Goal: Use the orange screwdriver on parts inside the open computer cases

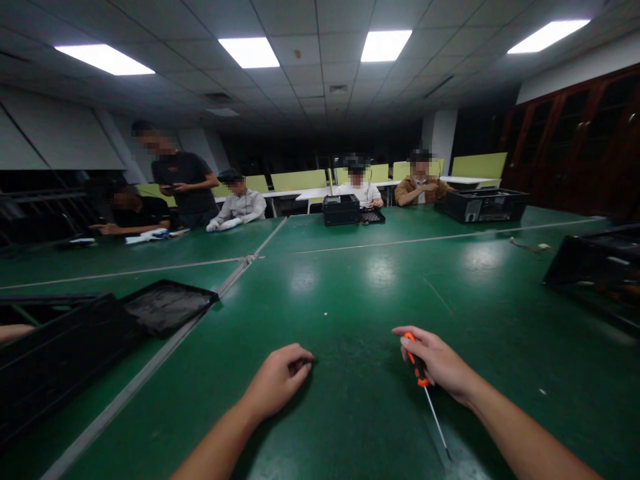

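My right hand (440, 363) grips a screwdriver (416, 363) by its black and orange handle. The shaft slants down towards me, its tip close to the green table surface (350, 413). The index finger stretches forward past the handle's end. To the left, my left hand (280, 377) rests on the table with its fingers curled in towards the thumb, and no object shows in it. A gap of bare green surface lies between the two hands.
Black computer cases stand at the left (65, 360), right (600, 273) and far right (485, 205). A dusty panel (170, 303) lies by the table seam. A small cable (530, 245) lies farther right. Several people sit across the table; one person (183, 177) stands.
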A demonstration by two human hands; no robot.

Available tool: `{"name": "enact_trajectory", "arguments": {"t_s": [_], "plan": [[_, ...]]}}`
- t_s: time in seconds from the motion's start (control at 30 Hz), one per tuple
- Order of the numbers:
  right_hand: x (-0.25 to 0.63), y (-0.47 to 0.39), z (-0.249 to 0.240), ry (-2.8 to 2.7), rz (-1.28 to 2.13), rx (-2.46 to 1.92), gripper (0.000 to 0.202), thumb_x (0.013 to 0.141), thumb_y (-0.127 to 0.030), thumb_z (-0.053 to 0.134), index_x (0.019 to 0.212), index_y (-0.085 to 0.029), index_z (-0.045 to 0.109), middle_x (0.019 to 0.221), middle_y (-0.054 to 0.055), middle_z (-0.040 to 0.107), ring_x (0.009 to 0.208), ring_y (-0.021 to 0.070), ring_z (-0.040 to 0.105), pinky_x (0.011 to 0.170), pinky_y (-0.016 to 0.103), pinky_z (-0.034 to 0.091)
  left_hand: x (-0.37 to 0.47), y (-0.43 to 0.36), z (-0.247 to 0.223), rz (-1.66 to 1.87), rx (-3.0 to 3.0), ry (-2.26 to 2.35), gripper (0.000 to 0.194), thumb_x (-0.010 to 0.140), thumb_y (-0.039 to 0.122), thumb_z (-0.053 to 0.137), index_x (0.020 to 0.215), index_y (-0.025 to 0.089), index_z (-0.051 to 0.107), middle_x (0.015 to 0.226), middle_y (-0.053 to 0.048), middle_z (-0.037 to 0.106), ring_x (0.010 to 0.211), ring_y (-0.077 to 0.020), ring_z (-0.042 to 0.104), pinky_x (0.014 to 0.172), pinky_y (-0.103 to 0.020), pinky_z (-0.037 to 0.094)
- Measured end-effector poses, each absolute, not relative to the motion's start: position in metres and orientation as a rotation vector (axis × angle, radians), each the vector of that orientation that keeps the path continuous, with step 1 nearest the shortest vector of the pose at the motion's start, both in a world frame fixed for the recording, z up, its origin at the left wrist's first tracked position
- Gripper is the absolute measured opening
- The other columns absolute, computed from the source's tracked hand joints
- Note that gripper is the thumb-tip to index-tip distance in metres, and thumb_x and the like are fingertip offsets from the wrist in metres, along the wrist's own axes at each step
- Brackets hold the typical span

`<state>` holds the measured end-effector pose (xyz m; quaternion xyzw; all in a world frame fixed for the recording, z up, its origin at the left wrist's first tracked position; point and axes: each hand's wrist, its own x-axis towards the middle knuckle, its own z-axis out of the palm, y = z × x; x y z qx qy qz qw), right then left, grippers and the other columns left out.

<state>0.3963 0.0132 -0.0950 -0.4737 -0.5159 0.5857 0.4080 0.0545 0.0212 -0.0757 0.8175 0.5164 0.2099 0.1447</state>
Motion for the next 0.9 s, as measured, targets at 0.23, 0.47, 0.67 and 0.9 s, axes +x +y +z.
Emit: {"name": "enact_trajectory", "arguments": {"t_s": [0.23,0.47,0.67,0.9], "plan": [[0.397,0.014,-0.098,-1.279,1.485,-1.183,0.046,0.087,-0.052,0.06,0.121,-0.02,0.057,0.075,-0.003,0.056,0.044,0.0072,0.041,0.037,0.02,0.028,0.054,0.023,-0.076,0.596,2.348,1.486,0.021,0.088,0.028,0.054,0.092,0.019,0.073,0.077,-0.003,0.065,0.07,-0.0167,0.059,0.067,-0.025,0.044],[0.396,0.012,-0.093,-1.242,1.45,-1.018,0.046,0.083,-0.054,0.067,0.114,-0.021,0.057,0.091,0.002,0.064,0.055,0.0115,0.057,0.05,0.026,0.046,0.054,0.022,-0.079,0.622,2.327,1.504,0.025,0.088,0.028,0.055,0.104,0.019,0.071,0.079,-0.003,0.066,0.069,-0.016,0.058,0.067,-0.025,0.045],[0.397,0.007,-0.085,-1.284,1.44,-0.746,0.038,0.073,-0.029,0.082,0.073,-0.02,0.045,0.108,0.007,0.066,0.097,0.0239,0.068,0.088,0.035,0.047,0.058,0.02,-0.077,0.677,2.338,1.525,0.028,0.091,0.033,0.055,0.112,0.019,0.068,0.077,-0.002,0.062,0.067,-0.0159,0.057,0.067,-0.027,0.047],[0.39,0.005,-0.085,-1.715,1.043,-1.144,0.017,0.074,-0.024,0.074,0.073,-0.02,0.057,0.084,0.003,0.069,0.084,0.0228,0.065,0.077,0.033,0.044,0.077,0.004,-0.072,0.886,2.642,1.379,0.046,0.092,0.035,0.059,0.137,0.025,0.055,0.114,-0.01,0.065,0.102,-0.0227,0.062,0.092,-0.035,0.05]]}}
